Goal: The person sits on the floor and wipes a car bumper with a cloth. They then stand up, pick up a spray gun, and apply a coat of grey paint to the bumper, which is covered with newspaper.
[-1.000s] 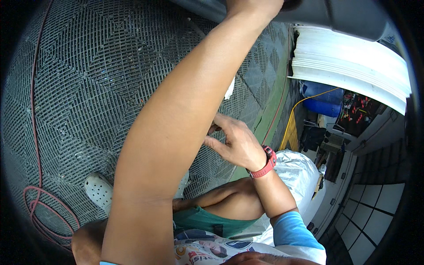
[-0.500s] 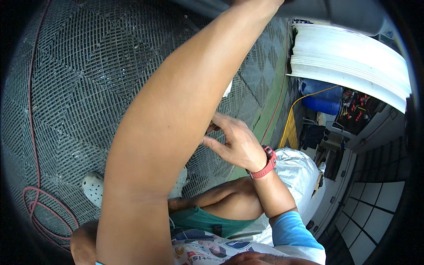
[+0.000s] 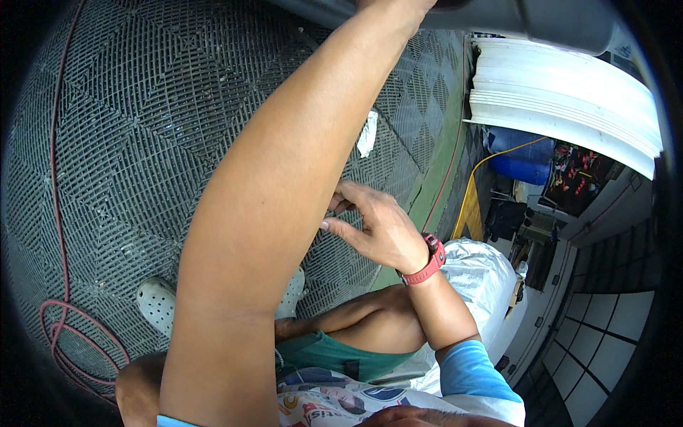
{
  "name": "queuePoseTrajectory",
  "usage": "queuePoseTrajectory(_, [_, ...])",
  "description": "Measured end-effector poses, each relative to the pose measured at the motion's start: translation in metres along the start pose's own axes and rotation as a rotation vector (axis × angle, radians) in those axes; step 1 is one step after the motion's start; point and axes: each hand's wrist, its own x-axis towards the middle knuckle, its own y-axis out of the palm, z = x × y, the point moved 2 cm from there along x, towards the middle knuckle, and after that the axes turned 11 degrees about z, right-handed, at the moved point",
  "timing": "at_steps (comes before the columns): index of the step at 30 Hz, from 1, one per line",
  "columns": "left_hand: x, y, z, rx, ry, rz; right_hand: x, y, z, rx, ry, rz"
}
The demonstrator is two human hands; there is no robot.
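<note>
My left arm reaches up across the view to the upper edge, where my left hand (image 3: pixel 398 8) is at the underside of a smooth dark grey panel (image 3: pixel 526 23). The fingers are cut off by the frame edge, so what they touch is hidden. My right hand (image 3: pixel 380 224), with a red watch (image 3: pixel 425 267) on its wrist, is held beside the left forearm. Its thumb and loosely bent fingers are apart, and nothing shows between them. The forearm partly covers the fingertips.
Dark grated floor tiles (image 3: pixel 92 178) spread below. A red hose (image 3: pixel 60 235) lies coiled on the left. Pale perforated clogs (image 3: pixel 156 304) are on my feet. A crumpled white piece (image 3: pixel 367 135) lies near the forearm. Silver sheeting (image 3: pixel 477 270), a blue drum (image 3: pixel 523 155) and white panels (image 3: pixel 558 89) stand right.
My left forearm has shifted slightly left, baring more of the crumpled white piece on the floor. My right hand has barely moved.
</note>
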Motion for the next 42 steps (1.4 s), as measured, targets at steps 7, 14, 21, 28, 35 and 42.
queuePoseTrajectory(7, [-0.004,-0.003,-0.016,0.05,-0.033,0.002,0.0,0.002,0.002,-0.002,-0.017,-0.024])
queuePoseTrajectory(14, [-0.002,-0.01,-0.02,0.29,0.012,0.115,0.0,0.001,0.004,-0.008,-0.01,-0.04])
queuePoseTrajectory(21, [-0.001,-0.006,-0.019,0.36,0.026,0.062,0.005,0.003,0.005,-0.002,-0.032,-0.02])
queuePoseTrajectory(28, [-0.003,-0.01,-0.008,0.434,0.307,0.169,0.002,-0.001,0.009,0.003,-0.002,-0.052])
queuePoseTrajectory(35, [-0.003,-0.006,-0.014,0.475,0.308,0.153,0.003,-0.002,0.007,-0.003,-0.016,-0.054])
queuePoseTrajectory(42, [-0.002,-0.007,-0.014,0.556,0.319,0.259,0.012,0.003,0.01,-0.036,-0.057,-0.014])
